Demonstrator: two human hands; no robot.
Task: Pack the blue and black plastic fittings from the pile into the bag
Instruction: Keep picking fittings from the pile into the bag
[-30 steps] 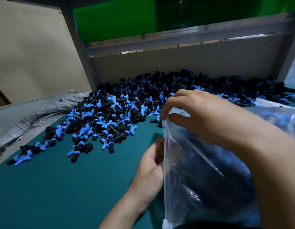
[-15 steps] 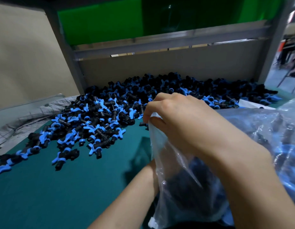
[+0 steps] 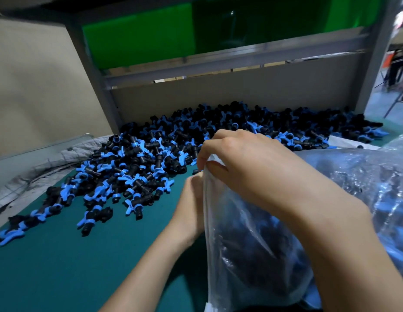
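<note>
Green mat [image 3: 49, 266] holds fittings [image 3: 137, 167]; right hand [image 3: 248, 163] pinches the bag [image 3: 241, 255], left hand [image 3: 190, 206] half hidden behind it, grip unclear.

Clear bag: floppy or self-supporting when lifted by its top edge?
Likely floppy: the clear bag creases and sags below where the right hand pinches its top edge. Probably bottom-heavy, with dark fittings massed low inside. Film looks glossy, so possibly slippery.

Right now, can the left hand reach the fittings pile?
Probably yes. The left hand is close to the pile of fittings, only green mat between. But it seems to pinch the clear plastic bag, so it must let go first.
</note>
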